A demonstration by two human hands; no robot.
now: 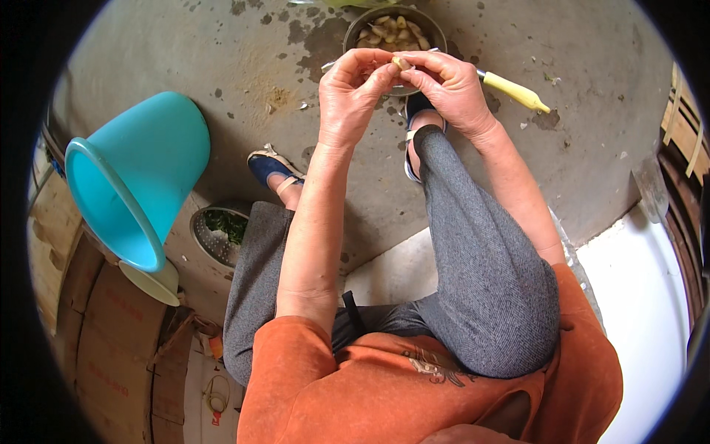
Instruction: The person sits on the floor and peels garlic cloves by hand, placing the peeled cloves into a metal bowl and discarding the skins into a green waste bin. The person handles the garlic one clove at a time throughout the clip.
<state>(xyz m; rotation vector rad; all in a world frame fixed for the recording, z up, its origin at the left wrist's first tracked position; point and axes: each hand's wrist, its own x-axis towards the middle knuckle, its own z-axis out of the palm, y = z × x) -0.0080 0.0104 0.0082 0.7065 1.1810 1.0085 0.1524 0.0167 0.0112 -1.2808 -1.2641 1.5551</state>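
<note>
Currently pinching a small pale-yellow piece [400,64] at the top centre of the frame, with the fingers [379,79] of the left hand [342,107] and the right hand [462,96] drawn nearly together around it, overlapping the lower half of a round grey metal bowl [438,33] containing pale elongated pieces [392,31]. Flanked, just beside the right hand, by a smooth pale-yellow tool handle [515,92] slanting rightward. Surrounded farther off, at the left of the frame, by a tall turquoise plastic bucket [159,152] and a round perforated metal colander [209,240] with green leaves [228,223].
</note>
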